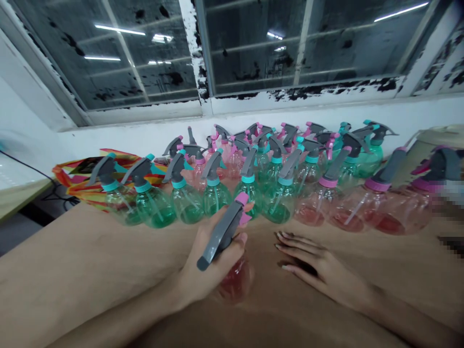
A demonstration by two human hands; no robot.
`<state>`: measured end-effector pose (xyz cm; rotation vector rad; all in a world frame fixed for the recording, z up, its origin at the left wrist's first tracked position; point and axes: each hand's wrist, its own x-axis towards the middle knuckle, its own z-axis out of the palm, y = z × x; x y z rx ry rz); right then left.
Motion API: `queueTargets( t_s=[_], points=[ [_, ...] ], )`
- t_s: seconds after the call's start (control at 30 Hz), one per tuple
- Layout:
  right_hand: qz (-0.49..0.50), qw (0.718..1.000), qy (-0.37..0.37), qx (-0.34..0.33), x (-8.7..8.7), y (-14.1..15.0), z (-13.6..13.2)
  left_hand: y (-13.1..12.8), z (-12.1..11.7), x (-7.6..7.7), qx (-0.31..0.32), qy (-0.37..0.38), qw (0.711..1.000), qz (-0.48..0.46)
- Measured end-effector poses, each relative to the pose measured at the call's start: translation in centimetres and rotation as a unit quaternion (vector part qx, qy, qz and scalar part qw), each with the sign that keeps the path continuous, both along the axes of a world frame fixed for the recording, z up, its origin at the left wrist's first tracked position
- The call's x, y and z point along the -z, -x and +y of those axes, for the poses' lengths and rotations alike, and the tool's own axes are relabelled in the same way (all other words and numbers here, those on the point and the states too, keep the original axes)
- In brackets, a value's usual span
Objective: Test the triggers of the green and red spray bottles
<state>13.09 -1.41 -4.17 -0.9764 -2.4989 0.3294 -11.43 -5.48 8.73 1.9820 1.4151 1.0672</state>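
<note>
My left hand (pixel 213 261) is wrapped round the neck of a pink spray bottle (pixel 235 282) with a grey and pink trigger head. The bottle stands close to me, its lower part showing reddish through the clear wall. My right hand (pixel 322 266) rests palm down on the table (pixel 119 270), fingers stretched out and pointing left, with nothing in it. Beyond my hands runs a row of spray bottles: green ones (pixel 188 208) with turquoise collars at the left and middle, pink ones (pixel 311 210) with pink collars at the right.
More pink and green spray bottles (pixel 369 157) crowd behind the front row, against the white wall. A colourful bag (pixel 78 181) lies at the left end. A beige container (pixel 431 140) stands at the back right. Windows with peeling paint rise above, and a dark cable (pixel 29 169) hangs at left.
</note>
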Motion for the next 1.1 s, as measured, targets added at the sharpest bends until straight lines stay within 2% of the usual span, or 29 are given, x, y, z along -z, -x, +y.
queueTargets(
  t_s=[0.23, 0.5, 0.6, 0.8, 0.97, 1.1],
  points=[
    [0.001, 1.0, 0.001, 0.009, -0.27, 0.1, -0.15, 0.13, 0.16, 0.35, 0.032, 0.019, 0.999, -0.002],
    [-0.027, 1.0, 0.003, 0.009, -0.39, 0.11, -0.23, 0.37, 0.36, -0.28, 0.039, -0.038, 0.998, 0.04],
    [-0.017, 1.0, 0.0, 0.008, -0.24, 0.09, -0.18, 0.39, 0.36, -0.31, 0.045, -0.022, 0.998, 0.031],
    [0.0, 1.0, -0.01, -0.001, -0.08, 0.05, -0.04, 0.44, 0.37, 0.07, 0.042, 0.001, 0.998, 0.043],
    [0.015, 1.0, -0.008, -0.005, -0.19, 0.05, -0.06, 0.29, 0.11, -0.37, 0.036, 0.027, 0.998, 0.034],
    [0.028, 1.0, -0.005, -0.004, -0.26, 0.05, -0.1, 0.08, 0.03, -0.52, 0.02, -0.006, 1.0, 0.008]
  ],
)
